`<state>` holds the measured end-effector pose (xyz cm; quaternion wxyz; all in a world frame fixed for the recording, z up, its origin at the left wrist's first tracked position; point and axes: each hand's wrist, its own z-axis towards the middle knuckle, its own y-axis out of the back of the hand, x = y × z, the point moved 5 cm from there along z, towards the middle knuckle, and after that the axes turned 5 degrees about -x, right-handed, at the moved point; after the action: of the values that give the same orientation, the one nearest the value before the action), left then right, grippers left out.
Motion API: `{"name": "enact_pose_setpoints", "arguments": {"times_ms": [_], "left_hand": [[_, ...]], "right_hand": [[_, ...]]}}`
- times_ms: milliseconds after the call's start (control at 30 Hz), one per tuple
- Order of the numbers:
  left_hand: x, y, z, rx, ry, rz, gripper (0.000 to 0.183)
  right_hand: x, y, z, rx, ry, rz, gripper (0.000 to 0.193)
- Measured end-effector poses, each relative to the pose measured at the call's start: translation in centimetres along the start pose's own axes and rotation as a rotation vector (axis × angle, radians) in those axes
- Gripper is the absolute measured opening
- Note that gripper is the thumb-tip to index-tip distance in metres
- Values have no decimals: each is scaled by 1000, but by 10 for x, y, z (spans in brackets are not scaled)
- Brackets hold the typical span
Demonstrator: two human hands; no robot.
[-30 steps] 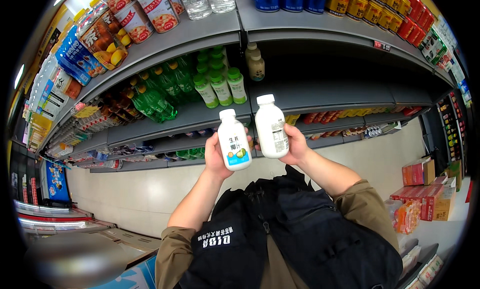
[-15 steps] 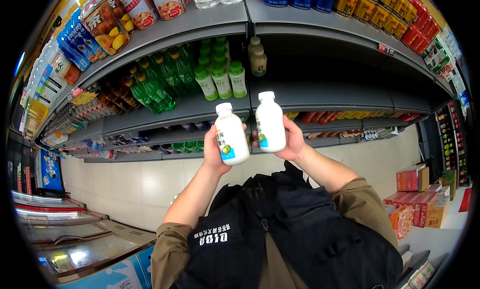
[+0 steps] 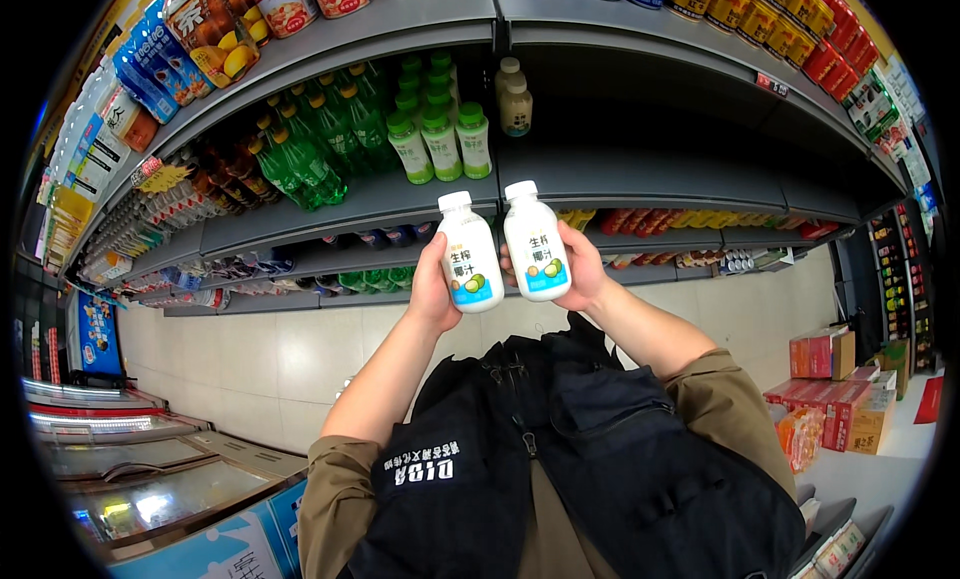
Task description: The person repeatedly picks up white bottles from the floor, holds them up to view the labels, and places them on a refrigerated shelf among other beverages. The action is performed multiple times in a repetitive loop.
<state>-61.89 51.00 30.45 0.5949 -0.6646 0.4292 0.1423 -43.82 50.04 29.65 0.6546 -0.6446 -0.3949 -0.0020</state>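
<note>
My left hand is closed around a white drink bottle with a white cap. A matching white bottle is gripped in my right hand. Both bottles are upright, side by side with a narrow gap, above the floor and in front of the shelf. Their labels, with green fruit and a blue band, face me. On the shelf beyond them stand green-capped bottles in rows. Two beige bottles stand right of these, beside the shelf divider.
Green soda bottles fill the shelf to the left. Drink cans line the upper right shelf. Lower shelves hold more packaged drinks. Cartons are stacked at right, and a glass-topped freezer stands at lower left.
Both bottles have turned so that their labels face me more fully. The left bottle has risen slightly, and the two stand a little closer together and more level.
</note>
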Motion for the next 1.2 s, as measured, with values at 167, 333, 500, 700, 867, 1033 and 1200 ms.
{"name": "enact_pose_setpoints", "arguments": {"times_ms": [167,333,500,700,867,1033,1200], "left_hand": [[4,-3,1,26,2,-50,47],[12,8,6,-57,-74,27,51],[6,9,1,-59,-113,43,50],[2,-3,-9,-42,-93,56,53],[2,-4,-8,-36,-101,73,56],[3,3,-5,-55,-104,42,52],[0,-10,-12,-20,-68,-2,52]], "right_hand": [[-11,9,1,-76,40,-40,64],[-7,2,-1,-18,142,-141,61],[-11,1,5,-82,117,-125,51],[-11,-7,3,-68,110,-138,55],[-9,-11,1,-65,129,-138,53],[-11,-8,3,-96,131,-129,49],[-11,-15,-1,-133,103,-132,53]]}}
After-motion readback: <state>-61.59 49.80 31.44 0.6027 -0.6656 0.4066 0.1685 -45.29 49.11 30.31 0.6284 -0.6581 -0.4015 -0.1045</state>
